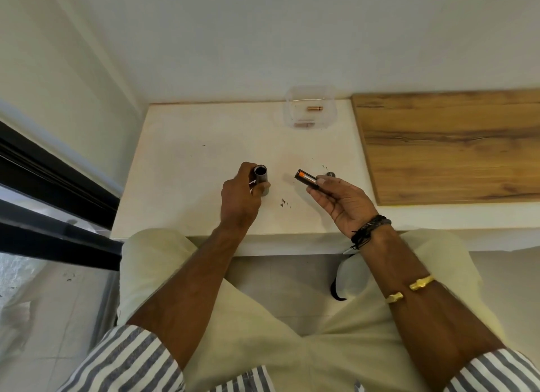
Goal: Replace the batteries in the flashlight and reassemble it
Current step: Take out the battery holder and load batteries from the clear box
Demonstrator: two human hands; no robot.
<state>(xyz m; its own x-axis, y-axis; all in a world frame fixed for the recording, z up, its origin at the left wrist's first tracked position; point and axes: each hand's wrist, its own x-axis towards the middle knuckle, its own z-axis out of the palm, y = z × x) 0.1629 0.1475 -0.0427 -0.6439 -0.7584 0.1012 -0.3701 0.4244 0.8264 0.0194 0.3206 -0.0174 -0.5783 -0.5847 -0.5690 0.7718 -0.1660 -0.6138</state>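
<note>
Centre: we are curling our left hand (pixel 238 197) around the flashlight tube (pixel 261 175) | right of centre: we are pinching the battery holder (pixel 306 179) in our right hand (pixel 342 200)

No legible text; mark on the black cap (pixel 330 174) too small

Grey flashlight tube (pixel 261 178), orange battery (pixel 304 176) in a black holder (pixel 307 180), white counter (pixel 204 164), brown wood-grain board (pixel 450 146), blue-and-white striped sleeves (pixel 128 359).

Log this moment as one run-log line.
left hand: grips flashlight tube, open end up | right hand: holds battery carrier, battery visible inside | dark cap: on table | carrier not yet in tube
</note>
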